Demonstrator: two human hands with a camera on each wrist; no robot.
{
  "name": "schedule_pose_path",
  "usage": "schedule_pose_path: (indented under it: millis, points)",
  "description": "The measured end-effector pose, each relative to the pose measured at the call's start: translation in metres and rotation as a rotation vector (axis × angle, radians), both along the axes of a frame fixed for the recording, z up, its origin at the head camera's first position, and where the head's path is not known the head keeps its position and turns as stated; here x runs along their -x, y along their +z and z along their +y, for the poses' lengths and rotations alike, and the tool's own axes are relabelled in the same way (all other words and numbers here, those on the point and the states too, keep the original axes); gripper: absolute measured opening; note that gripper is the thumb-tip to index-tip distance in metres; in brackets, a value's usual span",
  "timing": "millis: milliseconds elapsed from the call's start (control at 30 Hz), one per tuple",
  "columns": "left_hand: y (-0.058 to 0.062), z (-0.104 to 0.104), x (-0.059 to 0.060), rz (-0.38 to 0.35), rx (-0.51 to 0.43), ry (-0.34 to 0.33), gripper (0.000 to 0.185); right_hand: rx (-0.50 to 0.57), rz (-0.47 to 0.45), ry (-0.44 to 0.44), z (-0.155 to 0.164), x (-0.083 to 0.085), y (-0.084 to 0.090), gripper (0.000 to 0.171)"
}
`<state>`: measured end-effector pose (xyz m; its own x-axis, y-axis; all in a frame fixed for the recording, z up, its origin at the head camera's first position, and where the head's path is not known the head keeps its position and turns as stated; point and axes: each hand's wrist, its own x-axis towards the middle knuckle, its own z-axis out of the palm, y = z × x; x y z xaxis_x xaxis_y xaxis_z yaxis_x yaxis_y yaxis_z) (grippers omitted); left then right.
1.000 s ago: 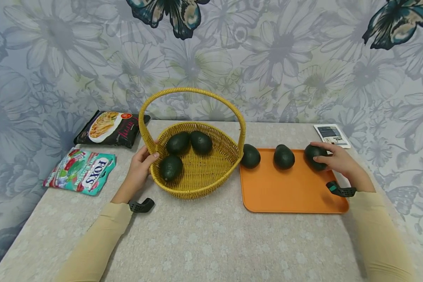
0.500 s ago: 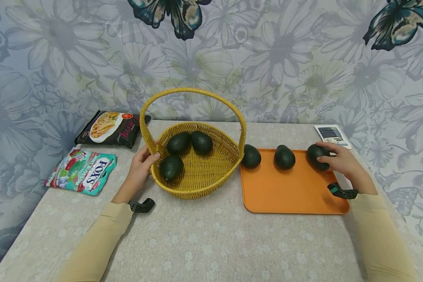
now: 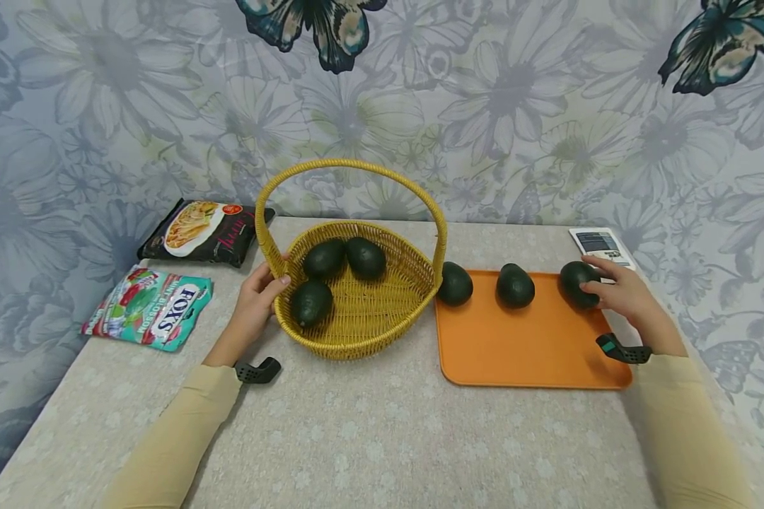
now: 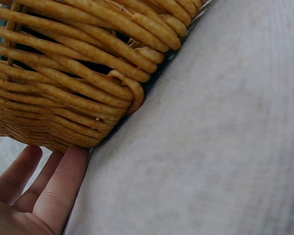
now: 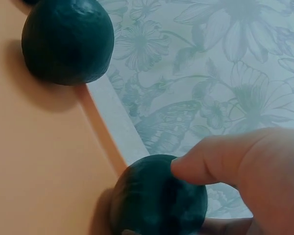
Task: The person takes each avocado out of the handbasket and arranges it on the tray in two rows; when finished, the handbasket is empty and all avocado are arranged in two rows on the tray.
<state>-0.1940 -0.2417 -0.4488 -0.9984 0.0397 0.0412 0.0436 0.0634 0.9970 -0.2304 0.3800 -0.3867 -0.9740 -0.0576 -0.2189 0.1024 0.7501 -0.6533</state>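
Observation:
In the head view my left hand (image 3: 258,297) grips the left rim of a yellow wicker basket (image 3: 382,325) at the foot of its arched handle, thumb over the edge. Its other fingers reach the outer woven side in the left wrist view. Three dark green avocados (image 3: 310,304) lie in the basket's left and back part. On the far right, my right hand (image 3: 627,291) holds another avocado (image 3: 577,284) between thumb and fingers at the back right corner of an orange tray (image 3: 528,346). Two more avocados (image 3: 515,286) sit along the tray's back edge, the leftmost beside the basket rim.
A black food packet (image 3: 219,244) and a teal Fox's sweets bag (image 3: 153,307) lie left of the basket. Behind the tray's right corner is a white card-like item (image 3: 601,246). A flowered wall (image 3: 503,141) closes off the table's back edge.
The right hand and the avocado in it have shifted slightly right along the tray's back edge. My left hand and the basket stay where they were.

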Motion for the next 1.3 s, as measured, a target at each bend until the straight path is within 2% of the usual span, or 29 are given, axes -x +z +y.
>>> schedule_pose_path:
  millis: [233,533,933,1300]
  points:
    - [0.000,0.001,0.000,0.003,0.019,0.005,0.054,-0.003,0.051,-0.010,0.003,-0.003,0.006,0.067]
    - [0.000,0.001,-0.001,0.000,0.017,0.001,0.054,-0.013,0.105,-0.019,-0.004,-0.006,0.021,0.065]
    - [-0.001,0.000,0.001,0.010,-0.005,-0.005,0.053,-0.066,0.146,0.049,-0.026,-0.012,0.042,0.065]
    - [0.000,0.001,0.001,0.014,-0.014,-0.007,0.054,-0.008,0.158,0.156,-0.058,-0.020,0.059,0.060]
